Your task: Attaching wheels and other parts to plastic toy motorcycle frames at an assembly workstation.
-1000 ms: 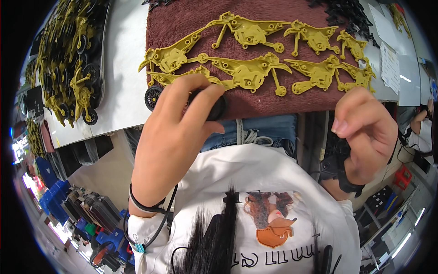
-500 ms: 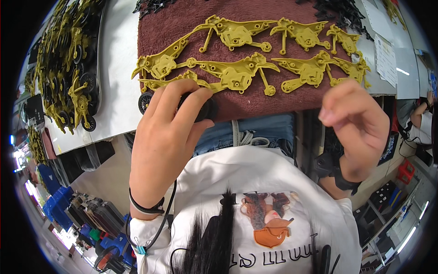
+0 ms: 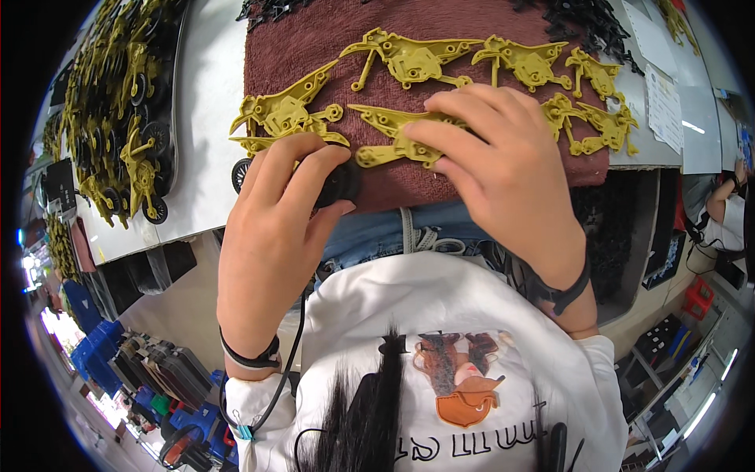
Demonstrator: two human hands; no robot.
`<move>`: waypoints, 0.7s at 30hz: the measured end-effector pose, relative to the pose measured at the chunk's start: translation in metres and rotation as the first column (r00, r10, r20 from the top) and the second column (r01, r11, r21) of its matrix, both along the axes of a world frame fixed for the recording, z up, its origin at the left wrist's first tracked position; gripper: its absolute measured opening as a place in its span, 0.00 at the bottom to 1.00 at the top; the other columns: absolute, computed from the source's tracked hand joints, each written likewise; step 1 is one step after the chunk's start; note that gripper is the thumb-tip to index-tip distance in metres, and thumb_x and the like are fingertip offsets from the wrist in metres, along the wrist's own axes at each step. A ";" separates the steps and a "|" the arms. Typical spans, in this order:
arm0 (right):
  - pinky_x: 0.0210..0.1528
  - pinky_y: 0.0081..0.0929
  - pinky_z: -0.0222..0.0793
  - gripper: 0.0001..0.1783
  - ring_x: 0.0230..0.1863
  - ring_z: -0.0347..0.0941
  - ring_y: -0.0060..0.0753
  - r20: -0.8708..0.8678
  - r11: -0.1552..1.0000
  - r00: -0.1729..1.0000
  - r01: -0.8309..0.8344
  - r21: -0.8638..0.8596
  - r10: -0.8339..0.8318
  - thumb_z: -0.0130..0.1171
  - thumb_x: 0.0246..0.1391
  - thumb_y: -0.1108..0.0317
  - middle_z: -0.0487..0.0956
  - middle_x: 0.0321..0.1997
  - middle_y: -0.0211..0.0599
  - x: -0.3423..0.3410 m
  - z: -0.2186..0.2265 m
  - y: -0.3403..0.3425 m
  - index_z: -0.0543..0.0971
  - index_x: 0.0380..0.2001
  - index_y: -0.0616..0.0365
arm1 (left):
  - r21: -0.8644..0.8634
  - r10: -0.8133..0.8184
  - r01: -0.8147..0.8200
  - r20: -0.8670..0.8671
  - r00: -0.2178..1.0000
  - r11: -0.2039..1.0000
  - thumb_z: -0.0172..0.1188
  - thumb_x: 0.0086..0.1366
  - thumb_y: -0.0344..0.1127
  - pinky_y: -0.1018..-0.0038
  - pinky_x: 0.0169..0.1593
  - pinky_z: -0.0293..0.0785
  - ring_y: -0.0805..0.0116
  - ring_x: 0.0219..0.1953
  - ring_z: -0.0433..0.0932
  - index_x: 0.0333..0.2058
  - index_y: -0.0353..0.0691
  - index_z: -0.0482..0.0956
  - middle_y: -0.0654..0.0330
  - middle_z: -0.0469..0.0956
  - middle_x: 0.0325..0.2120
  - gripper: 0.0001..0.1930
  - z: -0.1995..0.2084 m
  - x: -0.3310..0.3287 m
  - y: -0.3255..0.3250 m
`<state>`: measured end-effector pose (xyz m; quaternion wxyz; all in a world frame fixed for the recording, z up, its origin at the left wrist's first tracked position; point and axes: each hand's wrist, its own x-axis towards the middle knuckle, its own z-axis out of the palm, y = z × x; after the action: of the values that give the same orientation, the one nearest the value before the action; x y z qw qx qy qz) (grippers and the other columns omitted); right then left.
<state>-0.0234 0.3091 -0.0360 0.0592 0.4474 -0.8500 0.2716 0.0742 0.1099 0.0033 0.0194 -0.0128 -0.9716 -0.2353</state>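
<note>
My left hand (image 3: 271, 224) is closed around a toy motorcycle at the near left of the maroon cloth. This toy's spoked black front wheel (image 3: 240, 175) sticks out left of the fingers, and a black rear wheel (image 3: 340, 182) shows beneath the fingertips. Most of its yellow body is covered by the hand. With bent fingers and thumb, my right hand (image 3: 515, 169) grips a yellow toy motorcycle frame half (image 3: 393, 141) lying on the cloth. The hand hides the frame's right part.
More yellow frame halves (image 3: 413, 59) lie in rows on the maroon cloth (image 3: 314, 31). To the left, a tray holds a heap of wheeled yellow toy motorcycles (image 3: 140, 169). Small black parts (image 3: 586, 23) are piled at the far right, near a printed sheet (image 3: 664, 106).
My right hand has come leftward from the right side and taken hold of a yellow frame half. My left hand has shifted slightly left, keeping the wheeled toy motorcycle.
</note>
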 end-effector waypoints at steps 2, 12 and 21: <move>0.54 0.39 0.61 0.21 0.51 0.69 0.40 -0.034 1.000 0.999 -0.010 0.016 0.010 0.64 0.37 0.74 0.76 0.47 0.30 -0.003 0.003 0.008 0.80 0.40 0.49 | 0.002 0.002 -0.002 0.003 1.000 1.000 0.68 0.43 0.25 0.66 0.46 0.71 0.55 0.44 0.74 0.42 0.38 0.76 0.56 0.74 0.42 0.23 0.002 0.000 0.000; 0.58 0.39 0.56 0.22 0.55 0.66 0.44 0.133 1.000 0.991 -0.003 0.029 -0.001 0.64 0.38 0.71 0.74 0.53 0.36 -0.001 0.022 0.019 0.80 0.43 0.50 | 0.223 -0.072 0.105 -0.153 0.986 0.969 0.71 0.37 0.28 0.68 0.45 0.71 0.59 0.42 0.75 0.39 0.36 0.80 0.57 0.73 0.40 0.24 -0.003 -0.010 0.019; 0.60 0.40 0.54 0.23 0.57 0.64 0.46 0.123 0.997 0.992 0.028 0.070 -0.036 0.64 0.37 0.70 0.73 0.54 0.36 0.000 0.031 0.029 0.79 0.43 0.52 | 0.009 -0.148 0.151 -0.134 0.980 0.989 0.69 0.41 0.33 0.63 0.48 0.64 0.56 0.43 0.69 0.43 0.39 0.74 0.59 0.71 0.39 0.27 -0.021 -0.018 0.019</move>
<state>-0.0229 0.3379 -0.0050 -0.0046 0.4177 -0.8679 0.2687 0.0561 0.1287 -0.0178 0.0667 -0.1012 -0.9622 -0.2438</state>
